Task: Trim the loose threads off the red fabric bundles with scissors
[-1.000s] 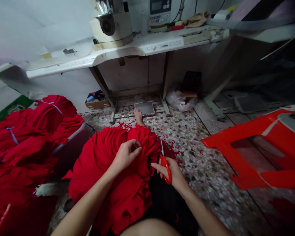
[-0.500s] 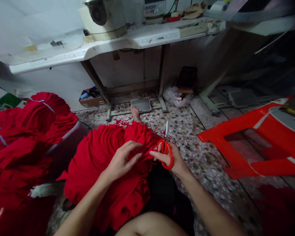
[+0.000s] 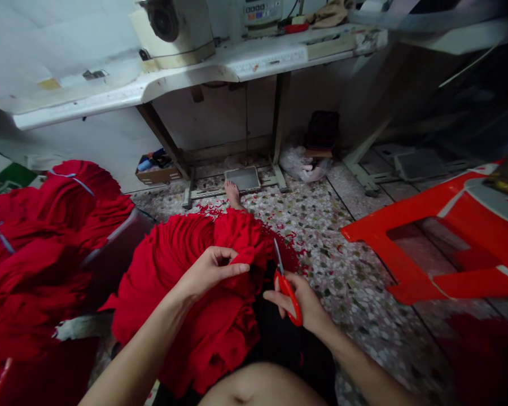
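A large heap of layered red fabric pieces lies across my lap. My left hand pinches the edge of one red fabric piece between thumb and fingers at the heap's right side. Just to the right, my right hand holds scissors with orange-red handles. Their blades point up and away from me and look nearly closed. The blades are apart from the fabric in my left hand. Black cloth covers my leg beneath the right hand.
Bundles of red fabric, tied with pale strips, fill a container at left. Red scraps litter the speckled floor. A sewing machine stands on the white table ahead, above a foot pedal. An orange-red stool lies at right.
My left hand has gone from loosely open to pinching a fabric edge. My right hand has drawn the scissors down towards me, away from the fabric, and their blades now tilt left.
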`<state>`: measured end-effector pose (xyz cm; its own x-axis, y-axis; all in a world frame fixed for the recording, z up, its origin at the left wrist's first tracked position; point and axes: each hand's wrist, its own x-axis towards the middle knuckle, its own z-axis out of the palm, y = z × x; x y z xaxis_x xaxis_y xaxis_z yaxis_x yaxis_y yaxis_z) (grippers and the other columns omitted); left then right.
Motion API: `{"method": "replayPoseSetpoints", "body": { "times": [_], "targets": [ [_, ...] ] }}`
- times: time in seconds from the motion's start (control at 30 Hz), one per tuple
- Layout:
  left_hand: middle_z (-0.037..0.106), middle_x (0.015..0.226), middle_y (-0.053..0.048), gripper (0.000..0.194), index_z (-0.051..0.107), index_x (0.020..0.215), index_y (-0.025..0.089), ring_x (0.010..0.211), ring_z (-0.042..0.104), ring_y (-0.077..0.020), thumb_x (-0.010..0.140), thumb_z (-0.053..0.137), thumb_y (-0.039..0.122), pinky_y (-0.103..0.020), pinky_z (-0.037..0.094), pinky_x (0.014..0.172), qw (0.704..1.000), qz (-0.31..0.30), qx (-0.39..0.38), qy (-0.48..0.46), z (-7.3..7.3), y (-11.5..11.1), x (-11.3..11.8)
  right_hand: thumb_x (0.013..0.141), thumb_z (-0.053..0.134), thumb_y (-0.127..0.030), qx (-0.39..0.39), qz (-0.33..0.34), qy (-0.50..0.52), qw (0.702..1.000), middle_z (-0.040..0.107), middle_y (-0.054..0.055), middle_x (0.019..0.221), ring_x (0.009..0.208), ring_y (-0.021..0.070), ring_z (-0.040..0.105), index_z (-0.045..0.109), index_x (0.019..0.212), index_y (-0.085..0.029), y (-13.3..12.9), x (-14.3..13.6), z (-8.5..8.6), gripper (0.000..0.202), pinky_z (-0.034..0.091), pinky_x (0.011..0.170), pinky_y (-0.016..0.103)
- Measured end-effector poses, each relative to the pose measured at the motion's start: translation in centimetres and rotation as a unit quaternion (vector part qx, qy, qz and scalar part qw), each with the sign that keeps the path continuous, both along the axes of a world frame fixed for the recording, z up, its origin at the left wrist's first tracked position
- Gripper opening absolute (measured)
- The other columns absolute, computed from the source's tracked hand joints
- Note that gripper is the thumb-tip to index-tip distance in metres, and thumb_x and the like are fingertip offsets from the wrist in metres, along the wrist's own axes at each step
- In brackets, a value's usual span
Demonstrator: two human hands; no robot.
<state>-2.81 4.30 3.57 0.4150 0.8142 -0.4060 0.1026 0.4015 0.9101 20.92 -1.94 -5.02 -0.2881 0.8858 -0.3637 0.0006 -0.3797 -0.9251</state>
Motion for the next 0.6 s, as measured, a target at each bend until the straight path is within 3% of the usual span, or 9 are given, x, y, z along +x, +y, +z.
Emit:
{"method": "replayPoseSetpoints", "body": {
  "times": [0.13,0.27,0.4,0.53,0.6],
  "targets": [
    [0.073,0.079,-0.005,0.045,0.081,0.094,0.011,0.07,0.06,-0.0138,0.082,0.081,0.055,-0.026,0.047,0.074,0.999,-0.007,-0.035,0.001,-0.2,-0.8,0.0,0.08,0.08,-0.064,0.009,0.051,0.014,0.999,0.06,-0.004,0.061,0.054,0.0141,0.058,0.054,0.08,-0.022,-2.0,1.3,-1.4,0.049,0.041,0.051,0.023],
    [0.074,0.088,-0.007,0.042,0.081,0.101,0.012,0.085,0.065,-0.0184,0.087,0.078,0.052,-0.029,0.049,0.085,0.997,-0.074,-0.019,0.005,-0.5,-1.4,0.2,0.082,0.079,-0.062,0.03,0.062,0.012,0.998,0.062,-0.003,0.07,0.062,0.0155,0.06,0.058,0.085,-0.022,-2.1,2.0,-0.4,0.045,0.045,0.058,0.025],
    [0.07,0.093,-0.007,0.032,0.077,0.094,0.013,0.087,0.063,-0.0189,0.091,0.075,0.044,-0.028,0.048,0.082,0.987,-0.142,0.06,0.041,-0.2,-1.8,0.8,0.073,0.09,-0.051,0.049,-0.002,0.016,0.999,0.059,-0.005,0.068,0.058,0.0132,0.055,0.055,0.082,-0.022,-0.6,0.6,1.2,0.046,0.045,0.057,0.025],
    [0.062,0.08,-0.002,0.03,0.069,0.077,0.014,0.075,0.056,-0.0157,0.091,0.075,0.04,-0.026,0.041,0.07,0.959,-0.102,0.192,0.179,0.5,-2.1,1.8,0.061,0.097,-0.049,0.091,-0.088,0.037,0.991,0.069,0.0,0.077,0.066,0.0179,0.064,0.056,0.082,-0.023,1.7,-1.4,2.6,0.052,0.053,0.064,0.029],
    [0.061,0.077,-0.001,0.03,0.069,0.077,0.014,0.074,0.054,-0.0153,0.089,0.077,0.04,-0.025,0.039,0.068,0.95,-0.091,0.215,0.208,0.7,-2.1,2.0,0.064,0.096,-0.046,0.121,-0.097,0.021,0.988,0.071,0.001,0.079,0.069,0.0194,0.066,0.058,0.081,-0.022,2.7,-2.0,3.2,0.047,0.054,0.066,0.03]
  ]
}}
